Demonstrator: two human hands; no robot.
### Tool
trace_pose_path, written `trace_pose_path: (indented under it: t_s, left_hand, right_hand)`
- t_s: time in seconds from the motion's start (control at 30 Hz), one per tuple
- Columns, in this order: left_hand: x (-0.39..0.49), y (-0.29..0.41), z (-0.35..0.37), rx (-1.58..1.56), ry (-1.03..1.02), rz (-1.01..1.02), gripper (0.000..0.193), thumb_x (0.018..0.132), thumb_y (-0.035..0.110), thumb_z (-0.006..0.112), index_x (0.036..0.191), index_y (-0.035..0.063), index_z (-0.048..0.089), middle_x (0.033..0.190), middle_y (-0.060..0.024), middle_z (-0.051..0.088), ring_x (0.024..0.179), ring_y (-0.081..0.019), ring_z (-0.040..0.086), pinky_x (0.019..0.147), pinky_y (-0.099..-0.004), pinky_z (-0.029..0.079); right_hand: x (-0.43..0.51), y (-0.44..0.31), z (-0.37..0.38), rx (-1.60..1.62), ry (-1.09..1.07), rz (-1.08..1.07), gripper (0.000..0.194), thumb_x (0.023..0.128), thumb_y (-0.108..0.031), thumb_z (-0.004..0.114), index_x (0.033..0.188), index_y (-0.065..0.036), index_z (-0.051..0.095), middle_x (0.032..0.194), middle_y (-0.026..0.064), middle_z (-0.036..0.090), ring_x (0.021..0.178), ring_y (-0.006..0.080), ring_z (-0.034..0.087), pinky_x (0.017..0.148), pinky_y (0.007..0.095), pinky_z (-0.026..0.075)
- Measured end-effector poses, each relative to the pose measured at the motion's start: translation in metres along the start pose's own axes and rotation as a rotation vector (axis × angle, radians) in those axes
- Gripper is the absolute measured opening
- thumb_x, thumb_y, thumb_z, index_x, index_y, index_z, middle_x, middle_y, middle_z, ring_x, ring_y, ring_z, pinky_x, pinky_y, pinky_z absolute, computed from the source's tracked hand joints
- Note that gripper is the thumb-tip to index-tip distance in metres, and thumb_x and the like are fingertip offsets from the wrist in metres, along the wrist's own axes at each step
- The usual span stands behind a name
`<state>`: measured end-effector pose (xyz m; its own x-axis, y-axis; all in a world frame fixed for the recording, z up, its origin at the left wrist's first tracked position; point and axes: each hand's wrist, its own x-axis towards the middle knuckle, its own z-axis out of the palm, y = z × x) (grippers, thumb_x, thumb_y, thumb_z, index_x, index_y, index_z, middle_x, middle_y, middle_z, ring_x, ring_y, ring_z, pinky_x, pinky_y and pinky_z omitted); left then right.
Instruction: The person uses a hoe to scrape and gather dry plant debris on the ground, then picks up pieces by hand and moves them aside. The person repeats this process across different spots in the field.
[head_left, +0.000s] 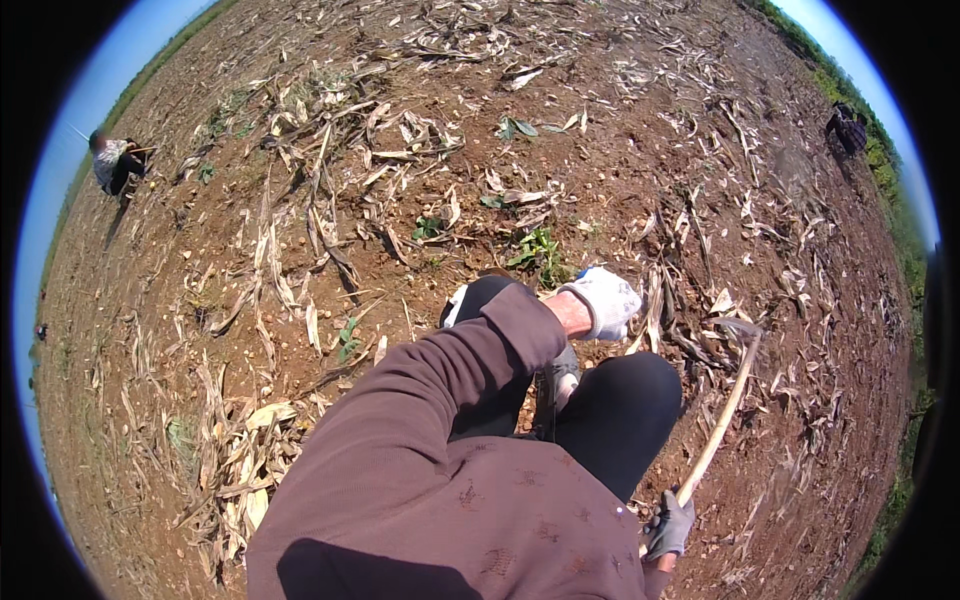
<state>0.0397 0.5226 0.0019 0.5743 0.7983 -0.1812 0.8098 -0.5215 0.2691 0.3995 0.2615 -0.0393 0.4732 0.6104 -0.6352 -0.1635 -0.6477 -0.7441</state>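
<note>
My left hand (606, 301), in a white knit glove with a patch of blue, is curled above my knees. Its fingers are turned from view, so I cannot tell whether it holds anything. Just beyond it grows a leafy green weed (541, 249). Low on the right, my right hand (670, 525), in a grey-palmed glove, grips the wooden handle (716, 431) of a long-handled tool. At the handle's far end a thin metal blade (733, 325) is near the ground among dry leaves; whether it is a hoe or a sickle is unclear.
Brown stony soil (622, 172) is strewn with dry corn stalks and husks (322, 187). Small green plants (348, 340) stand here and there. Far left, a person (114, 163) holds a stick-like tool. A dark shape (847, 131), perhaps a bent person, is at the far right near green bushes.
</note>
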Motion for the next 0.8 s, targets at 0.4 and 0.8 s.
trace_pose_path:
  t_s: [0.4, 0.8]
  left_hand:
    - [-0.033, 0.006, -0.008, -0.013, 0.059, 0.118, 0.022, 0.076, 0.026, 0.072, 0.092, 0.0111, 0.076, 0.088, -0.0116, 0.075, 0.084, -0.0309, 0.074, 0.073, -0.0449, 0.056]
    - [-0.047, -0.002, -0.009, -0.015, 0.05, 0.101, 0.017, 0.078, 0.025, 0.07, 0.085, 0.0096, 0.073, 0.084, -0.0113, 0.073, 0.082, -0.0292, 0.073, 0.07, -0.0422, 0.055]
  right_hand:
    - [0.029, -0.099, 0.119, -0.439, -0.286, -0.184, 0.025, 0.091, -0.016, 0.071, 0.111, -0.004, 0.062, 0.063, -0.0002, 0.056, 0.039, 0.0089, 0.047, 0.032, 0.0256, 0.038]
    - [0.026, -0.118, 0.148, -0.555, -0.307, -0.15, 0.027, 0.092, -0.016, 0.072, 0.114, -0.003, 0.064, 0.063, -0.0002, 0.058, 0.041, 0.0077, 0.049, 0.033, 0.0248, 0.038]
